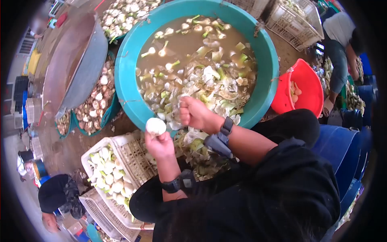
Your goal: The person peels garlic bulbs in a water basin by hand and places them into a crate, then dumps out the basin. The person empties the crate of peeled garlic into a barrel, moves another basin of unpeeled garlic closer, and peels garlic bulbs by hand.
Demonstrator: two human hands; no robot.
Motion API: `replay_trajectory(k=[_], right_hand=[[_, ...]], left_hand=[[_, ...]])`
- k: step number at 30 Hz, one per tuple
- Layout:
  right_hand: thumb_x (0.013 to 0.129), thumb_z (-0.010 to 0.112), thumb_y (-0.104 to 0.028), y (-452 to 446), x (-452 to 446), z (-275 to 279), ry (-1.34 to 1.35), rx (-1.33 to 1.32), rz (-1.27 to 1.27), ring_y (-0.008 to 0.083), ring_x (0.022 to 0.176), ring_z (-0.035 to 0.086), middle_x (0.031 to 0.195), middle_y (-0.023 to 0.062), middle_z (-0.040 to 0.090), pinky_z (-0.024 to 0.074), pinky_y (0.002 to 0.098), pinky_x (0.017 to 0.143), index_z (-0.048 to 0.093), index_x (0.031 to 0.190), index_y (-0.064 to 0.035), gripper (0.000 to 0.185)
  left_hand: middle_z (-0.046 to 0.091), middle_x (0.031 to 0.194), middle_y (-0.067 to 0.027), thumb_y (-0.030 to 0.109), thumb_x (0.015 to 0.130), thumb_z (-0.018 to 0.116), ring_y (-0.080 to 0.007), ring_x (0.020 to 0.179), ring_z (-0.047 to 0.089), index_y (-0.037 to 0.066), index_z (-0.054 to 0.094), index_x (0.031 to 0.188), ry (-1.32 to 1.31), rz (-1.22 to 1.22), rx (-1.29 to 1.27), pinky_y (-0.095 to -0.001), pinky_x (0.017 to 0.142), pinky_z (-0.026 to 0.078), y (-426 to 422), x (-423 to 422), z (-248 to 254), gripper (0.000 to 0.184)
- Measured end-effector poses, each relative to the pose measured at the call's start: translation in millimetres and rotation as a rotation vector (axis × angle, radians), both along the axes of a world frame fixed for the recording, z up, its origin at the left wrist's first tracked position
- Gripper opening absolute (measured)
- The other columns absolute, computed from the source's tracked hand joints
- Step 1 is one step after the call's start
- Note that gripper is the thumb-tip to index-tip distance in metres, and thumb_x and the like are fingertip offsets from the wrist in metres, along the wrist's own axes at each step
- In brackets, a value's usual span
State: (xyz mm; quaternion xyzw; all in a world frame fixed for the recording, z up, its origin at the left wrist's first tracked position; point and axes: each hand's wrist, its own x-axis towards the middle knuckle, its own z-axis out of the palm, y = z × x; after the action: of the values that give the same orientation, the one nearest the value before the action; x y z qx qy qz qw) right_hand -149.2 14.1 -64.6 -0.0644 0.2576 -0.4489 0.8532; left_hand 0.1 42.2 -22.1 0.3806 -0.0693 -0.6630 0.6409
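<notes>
A white, peeled garlic bulb is held up in the fingers of my left hand, just outside the near left rim of a large green tub. Beside it, over the tub's near edge, my right hand is closed with the fingers curled in. Whatever it may hold is hidden. Brown water fills the tub, with garlic bulbs and a heap of loose garlic skins floating in it. More skins lie below my right wrist, by my lap.
A white crate of trimmed garlic stands at my left. To the right sits a red basin with a few bulbs inside. A metal wheelbarrow, green baskets of garlic and blue barrels surround me. Other people work nearby.
</notes>
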Motion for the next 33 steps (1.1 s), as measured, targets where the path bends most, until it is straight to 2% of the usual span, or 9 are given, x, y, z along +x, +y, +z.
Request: replay_trajectory(k=[5,7,10,16,17,21,24,28,33], right_hand=[[0.090,0.044,-0.036,8,-50,-21,0.465,0.161,-0.020,0.0126,0.059,0.052,0.080,0.0052,0.057,0.0459,0.0264,0.047,0.054,0.103,-0.0033,0.036],[0.086,0.050,-0.024,27,-35,-33,0.629,-0.274,-0.086,0.0163,0.068,0.055,0.087,0.0076,0.059,0.0484,0.0261,0.059,0.054,0.105,-0.0051,0.027],[0.083,0.052,-0.025,28,-50,-34,0.687,-0.284,-0.075,0.0214,0.075,0.055,0.090,0.0096,0.059,0.0481,0.0304,0.065,0.055,0.104,-0.0065,0.028],[0.076,0.057,-0.026,-34,-81,-48,1.652,-1.010,-0.049,0.0317,0.088,0.056,0.096,0.0135,0.060,0.0475,0.0389,0.076,0.055,0.102,-0.0091,0.031],[0.078,0.057,-0.024,-58,-81,-30,1.764,-0.773,0.389,0.0265,0.097,0.054,0.095,0.0156,0.060,0.0443,0.0329,0.083,0.059,0.100,-0.0060,0.028],[0.080,0.053,-0.033,-184,-50,-73,2.244,-0.930,-0.021,0.0326,0.089,0.055,0.091,0.0165,0.059,0.0452,0.0441,0.075,0.060,0.097,-0.0058,0.033],[0.081,0.051,-0.030,-233,-38,-105,1.899,-0.641,0.442,0.0327,0.085,0.057,0.090,0.0172,0.060,0.0453,0.0440,0.075,0.061,0.096,-0.0046,0.032],[0.082,0.046,-0.020,-232,-5,-145,1.715,-1.032,0.658,0.0342,0.077,0.058,0.088,0.0189,0.059,0.0465,0.0420,0.069,0.059,0.088,-0.0043,0.021],[0.077,0.050,-0.015,-107,12,-11,1.717,-1.321,0.506,0.0283,0.061,0.061,0.068,0.0117,0.061,0.0499,0.0395,0.055,0.060,0.072,-0.0043,0.015]], left_hand=[[0.061,0.075,-0.0046,0.031,0.086,0.049,-0.0067,0.046,0.044,0.005,0.058,0.094,-0.360,-0.266,0.087,-0.0192,0.037,0.027,-19,-77,13,0.028],[0.061,0.074,-0.0070,0.025,0.086,0.053,-0.0065,0.047,0.047,-0.002,0.059,0.089,-0.457,-0.570,-0.009,-0.0178,0.039,0.034,-16,-156,58,0.028],[0.050,0.110,-0.0188,0.039,0.076,0.066,-0.0177,0.088,0.058,-0.005,0.040,0.114,-0.219,-1.125,-0.465,-0.0261,0.071,0.048,-19,-225,73,0.063],[0.051,0.110,-0.0134,0.024,0.089,0.051,-0.0225,0.099,0.054,-0.001,0.044,0.115,-0.380,-0.636,-0.310,-0.0317,0.081,0.045,-66,-164,45,0.036],[0.051,0.109,-0.0139,0.024,0.090,0.048,-0.0239,0.096,0.056,-0.001,0.046,0.109,-0.416,-0.488,-0.194,-0.0329,0.080,0.046,-77,-136,28,0.031],[0.047,0.113,-0.0158,0.043,0.087,0.047,-0.0209,0.094,0.049,0.000,0.041,0.114,-0.672,-0.152,0.168,-0.0327,0.078,0.043,-93,-41,-17,0.050],[0.045,0.113,-0.0152,0.043,0.088,0.047,-0.0211,0.092,0.050,0.000,0.039,0.116,-0.663,-0.110,0.222,-0.0324,0.075,0.043,-107,-19,-30,0.052],[0.045,0.111,-0.0171,0.059,0.084,0.040,-0.0194,0.077,0.053,0.003,0.027,0.129,-0.732,-0.244,0.401,-0.0290,0.060,0.046,-133,-7,-45,0.073],[0.048,0.054,0.0021,0.062,0.081,0.040,-0.0069,0.037,0.034,0.012,0.055,0.077,-0.890,-0.489,0.383,-0.0221,0.033,0.021,-146,-3,-56,0.052]])
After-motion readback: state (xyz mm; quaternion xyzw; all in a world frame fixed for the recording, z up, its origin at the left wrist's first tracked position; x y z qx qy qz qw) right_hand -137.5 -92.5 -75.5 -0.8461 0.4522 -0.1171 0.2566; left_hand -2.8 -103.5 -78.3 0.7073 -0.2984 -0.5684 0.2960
